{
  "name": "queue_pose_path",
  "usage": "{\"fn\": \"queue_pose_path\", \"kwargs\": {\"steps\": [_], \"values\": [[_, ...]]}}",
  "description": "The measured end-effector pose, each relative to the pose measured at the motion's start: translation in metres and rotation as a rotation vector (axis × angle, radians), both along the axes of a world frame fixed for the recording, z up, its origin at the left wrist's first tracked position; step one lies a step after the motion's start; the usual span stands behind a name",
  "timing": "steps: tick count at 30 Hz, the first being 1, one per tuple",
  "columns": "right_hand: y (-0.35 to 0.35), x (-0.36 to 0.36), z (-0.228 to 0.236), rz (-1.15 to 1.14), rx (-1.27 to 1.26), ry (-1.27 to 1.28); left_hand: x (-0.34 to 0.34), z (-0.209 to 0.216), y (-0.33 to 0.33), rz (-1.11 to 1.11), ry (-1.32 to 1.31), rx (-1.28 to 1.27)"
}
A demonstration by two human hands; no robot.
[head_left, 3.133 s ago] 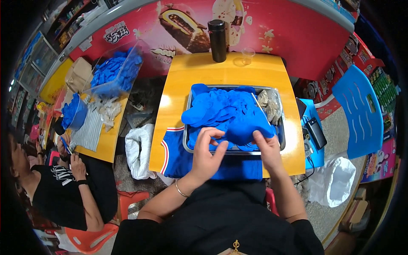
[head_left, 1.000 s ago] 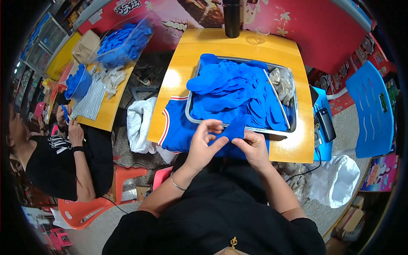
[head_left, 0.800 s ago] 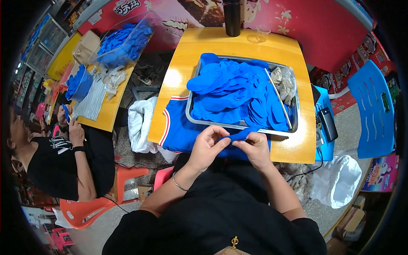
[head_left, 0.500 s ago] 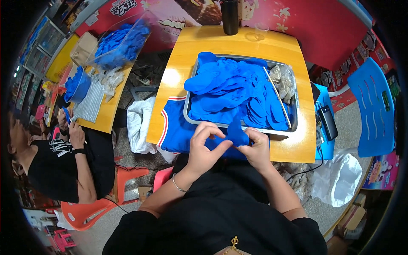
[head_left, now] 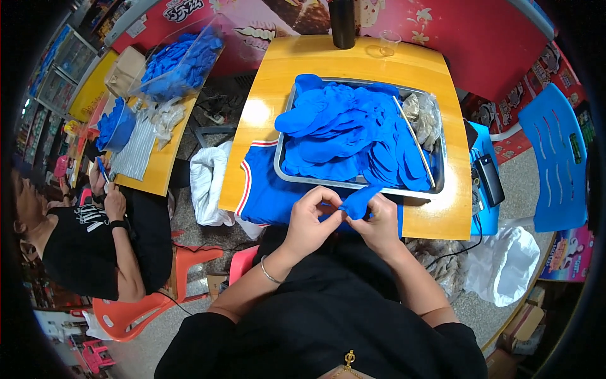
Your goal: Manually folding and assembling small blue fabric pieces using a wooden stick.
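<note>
Just in front of the tray's near edge, I hold a small rounded piece of blue cloth (head_left: 358, 201) between both hands. My left hand (head_left: 306, 224) pinches its left edge with thumb and forefinger. My right hand (head_left: 380, 221) grips the other side, fingers curled and thumb pressed on the cloth. Beyond them, a metal tray (head_left: 442, 174) bears a heap of similar blue cloth pieces (head_left: 341, 126), some fanned in overlapping rows. A thin stick (head_left: 413, 142) lies along the tray's right part, beside crumpled clear bags (head_left: 428, 123). Beneath the tray spreads a blue garment (head_left: 265, 180) with red-and-white trim.
A black bottle (head_left: 342, 25) and clear cup (head_left: 389, 43) stand at the yellow table's (head_left: 252, 117) far end. On the left, a co-worker (head_left: 82, 252) sits by another table with a bin of blue pieces (head_left: 180, 66). A blue chair (head_left: 554, 158) is at right.
The cloth piece, upright earlier, now tilts to the right and lies lower between my hands. My left fingers have closed onto its edge.
</note>
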State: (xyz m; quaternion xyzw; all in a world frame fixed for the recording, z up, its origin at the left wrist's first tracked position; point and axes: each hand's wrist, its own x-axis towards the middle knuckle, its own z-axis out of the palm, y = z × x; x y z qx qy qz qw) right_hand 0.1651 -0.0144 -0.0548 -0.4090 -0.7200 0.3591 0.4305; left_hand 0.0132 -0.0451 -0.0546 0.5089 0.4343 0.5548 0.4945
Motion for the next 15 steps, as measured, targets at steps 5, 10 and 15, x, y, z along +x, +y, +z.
{"fn": "queue_pose_path", "kwargs": {"steps": [5,10,15], "values": [[0.0003,-0.0029,0.0071,0.096,0.04,0.007,-0.0068,-0.0051,0.0015,0.058,-0.078,-0.099],[0.0021,-0.0033,0.0034,0.129,-0.003,0.107,-0.006,-0.0033,0.0003,0.074,0.021,-0.057],[0.0014,-0.0034,0.0047,0.088,0.05,0.024,-0.008,-0.0069,0.0044,0.044,-0.025,-0.115]]}}
